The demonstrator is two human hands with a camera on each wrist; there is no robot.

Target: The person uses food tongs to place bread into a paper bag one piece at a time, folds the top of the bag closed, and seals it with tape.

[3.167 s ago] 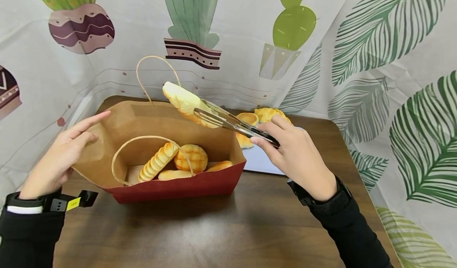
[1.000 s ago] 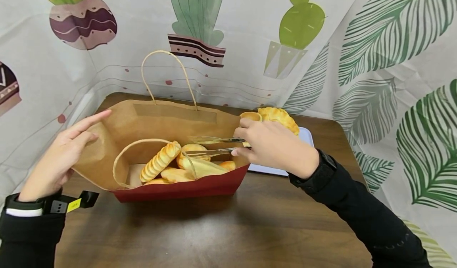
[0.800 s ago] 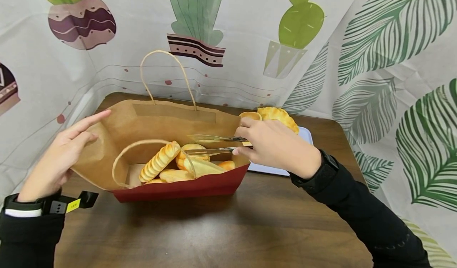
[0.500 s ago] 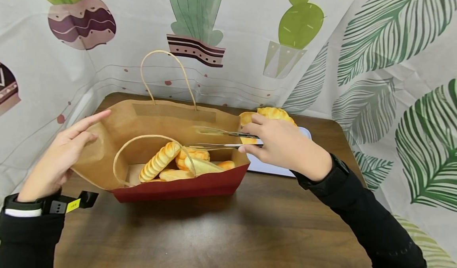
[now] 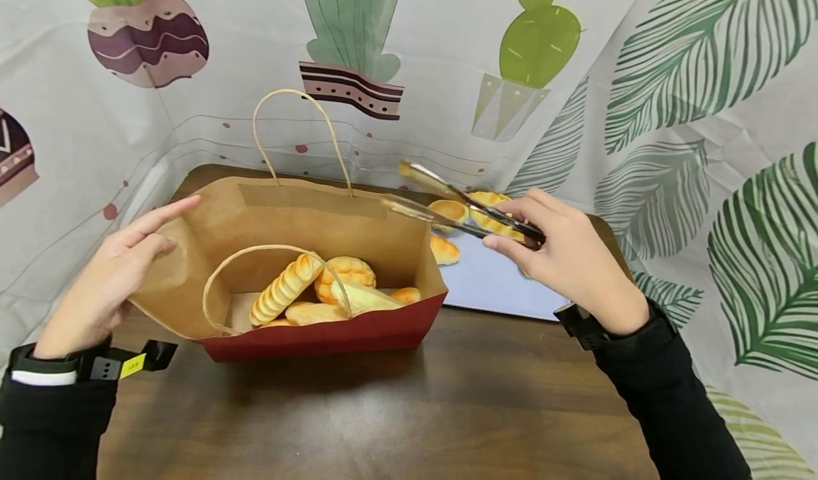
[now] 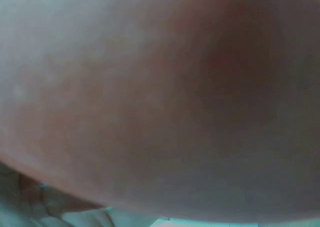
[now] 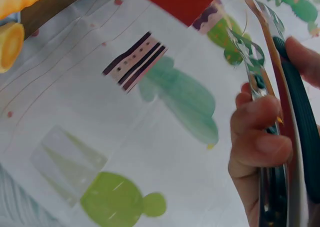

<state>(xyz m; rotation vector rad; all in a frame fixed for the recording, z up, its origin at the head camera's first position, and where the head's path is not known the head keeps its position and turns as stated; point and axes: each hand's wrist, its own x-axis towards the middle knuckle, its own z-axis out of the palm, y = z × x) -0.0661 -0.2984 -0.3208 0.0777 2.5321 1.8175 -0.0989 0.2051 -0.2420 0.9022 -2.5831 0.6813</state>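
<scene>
A brown wooden table [image 5: 307, 409] fills the lower half of the frame, its middle catching a soft pale glare. White cloth [image 5: 441, 54] printed with cacti and leaves hangs close behind it and down the right side, creased in places.

On the wood, left of centre, sits a paper bag [image 5: 319, 339], red outside and brown inside, mouth wide, with one handle [image 5: 287, 91] standing at the back and another [image 5: 281, 247] arching over the opening. Inside lie a ridged twist roll [image 5: 285, 292], a round bun [image 5: 353, 270], a pale roll [image 5: 367, 299] and other bread partly hidden by the front edge.

The left hand [image 5: 102, 281] is at the bag's left rim, index finger straight along it; the wrist view there is a blur, so I can't tell whether the hidden fingers pinch the paper. The right hand [image 5: 569, 253], right of centre, grips tongs [image 5: 469, 228] with their arms apart and nothing between, tips over the bag's back right rim.

A pale tray [image 5: 486, 292] lies just beside the bag's right end, bread [image 5: 444, 249] at its left. Plain wood stretches from the bag's front to the bottom edge; behind, only a thin strip separates bag and cloth. The table's right edge slants down behind the right wrist.
</scene>
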